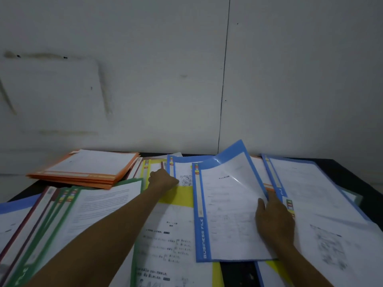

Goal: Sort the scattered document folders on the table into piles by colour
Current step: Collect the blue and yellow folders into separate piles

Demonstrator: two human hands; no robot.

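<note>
Document folders cover the dark table. A stack of orange folders (83,172) lies at the back left. Green folders (62,214) fan out at the left, under my left forearm. My left hand (162,179) reaches to the back middle, fingers curled at the edge of a yellow folder (153,164) beside a small blue folder (178,166). My right hand (273,220) rests on a blue folder (202,224) whose clear cover is lifted and curled; thumb and fingers pinch its right edge. Another blue folder (310,183) lies at the right.
A grey panelled wall (186,79) stands right behind the table. A further blue folder (12,206) sticks out at the far left. Bare dark tabletop (238,272) shows at the front middle and at the back right corner (352,175).
</note>
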